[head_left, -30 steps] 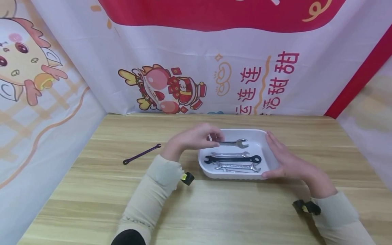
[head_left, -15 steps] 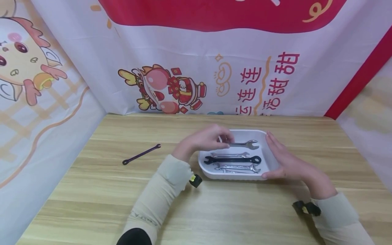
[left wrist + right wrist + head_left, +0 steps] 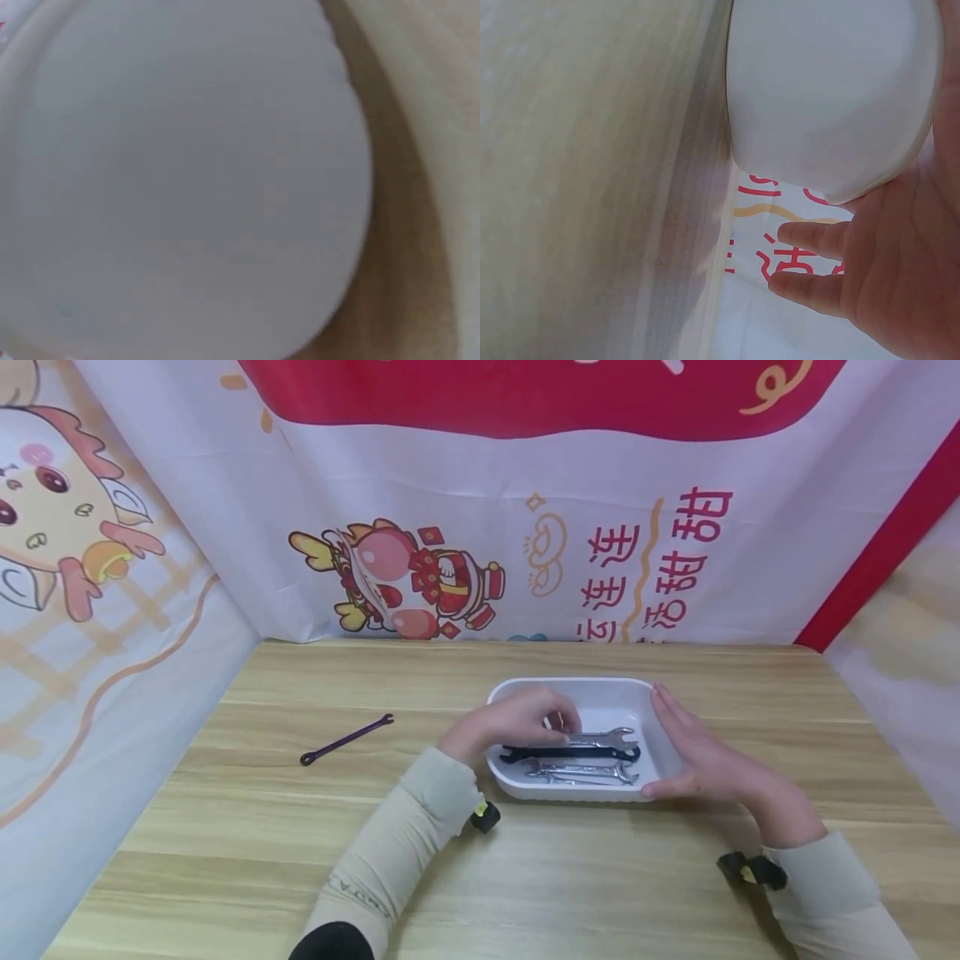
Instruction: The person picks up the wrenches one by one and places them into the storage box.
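A white tray (image 3: 603, 697) holds several wrenches lying roughly side by side. In the head view my left hand (image 3: 528, 717) reaches over the tray's left part and pinches one end of a silver open-end wrench (image 3: 619, 737). That wrench lies over or close beside another silver one, behind the black wrench (image 3: 540, 755). Nearer the front are more silver wrenches (image 3: 581, 770). Against the tray's right end rests my right hand (image 3: 708, 760), fingers straight along the outside and thumb at the near corner. The left wrist view shows only the tray wall (image 3: 195, 180), hiding the fingers.
A dark purple wrench (image 3: 347, 740) lies on the wooden table (image 3: 570, 877) left of the tray. Behind the table hangs a printed white and red cloth (image 3: 465, 468). Another printed cloth (image 3: 112, 652) borders the left side.
My left hand has carried the silver wrench rightward within the tray, then toward the near side, down to the other wrenches. The right hand and tray stay put.
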Tool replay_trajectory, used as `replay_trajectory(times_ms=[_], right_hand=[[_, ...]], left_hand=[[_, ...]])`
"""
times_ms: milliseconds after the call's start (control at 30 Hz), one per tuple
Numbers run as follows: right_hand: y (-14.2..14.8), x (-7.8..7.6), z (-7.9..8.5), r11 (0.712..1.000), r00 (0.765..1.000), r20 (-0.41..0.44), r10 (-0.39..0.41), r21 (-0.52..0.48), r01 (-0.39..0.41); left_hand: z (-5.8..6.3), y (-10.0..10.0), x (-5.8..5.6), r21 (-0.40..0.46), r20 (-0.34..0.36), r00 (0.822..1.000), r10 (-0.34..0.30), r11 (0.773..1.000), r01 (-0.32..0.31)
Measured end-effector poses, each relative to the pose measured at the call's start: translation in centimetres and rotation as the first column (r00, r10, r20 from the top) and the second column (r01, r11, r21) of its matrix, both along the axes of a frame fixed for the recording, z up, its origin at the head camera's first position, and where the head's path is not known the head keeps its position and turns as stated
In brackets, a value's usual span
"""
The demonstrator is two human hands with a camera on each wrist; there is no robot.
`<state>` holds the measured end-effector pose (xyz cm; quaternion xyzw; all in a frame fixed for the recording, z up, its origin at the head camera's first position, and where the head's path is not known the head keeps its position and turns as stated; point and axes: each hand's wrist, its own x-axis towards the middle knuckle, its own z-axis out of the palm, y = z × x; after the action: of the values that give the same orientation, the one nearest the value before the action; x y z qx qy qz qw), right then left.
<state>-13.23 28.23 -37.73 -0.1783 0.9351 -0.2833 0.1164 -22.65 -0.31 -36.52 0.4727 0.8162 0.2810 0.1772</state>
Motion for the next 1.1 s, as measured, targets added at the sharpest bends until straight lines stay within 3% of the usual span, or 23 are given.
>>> replay_trajectory(times_ms=[467, 700, 1100], right_hand=[[0.1, 0.1, 0.1, 1.000, 1.000, 0.002, 0.001, -0.002, -0.001], [0.1, -0.1, 0.0, 1.000, 1.000, 0.003, -0.003, -0.004, 0.003], [0.2, 0.0, 0.0, 1.000, 1.000, 0.005, 0.004, -0.005, -0.004]], left_hand=[[-1.6, 0.7, 0.1, -0.082, 0.072, 0.996, -0.051, 0.995, 0.057], [-1.8, 0.7, 0.1, -0.139, 0.092, 0.996, -0.013, 0.990, 0.026], [-2.1, 0.9, -0.1, -0.150, 0.069, 0.997, -0.022, 0.988, 0.032]])
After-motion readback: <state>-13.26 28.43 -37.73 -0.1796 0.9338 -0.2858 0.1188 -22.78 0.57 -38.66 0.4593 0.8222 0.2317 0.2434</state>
